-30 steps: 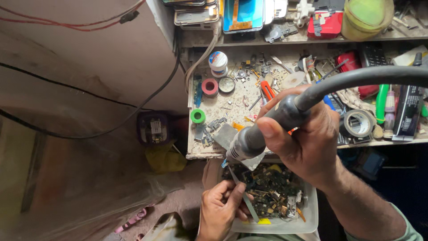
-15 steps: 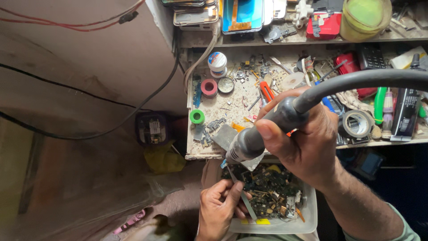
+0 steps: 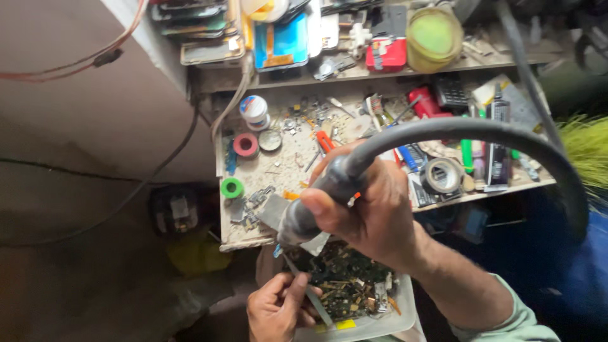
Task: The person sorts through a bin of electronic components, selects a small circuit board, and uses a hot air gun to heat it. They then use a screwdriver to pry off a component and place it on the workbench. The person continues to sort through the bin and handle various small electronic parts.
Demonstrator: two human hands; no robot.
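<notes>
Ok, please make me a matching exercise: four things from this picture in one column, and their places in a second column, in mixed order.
Things:
1. right hand
2. left hand
3. green tape roll
4. red case

Places:
a. on the upper shelf
b. gripping the black hose handpiece
c. at the bench's left edge
d. holding tweezers over the white tray

Pairs: 1-b, 2-d, 3-c, 4-a

Dim left wall, brighter bench (soft daylight); slight motion blur.
</notes>
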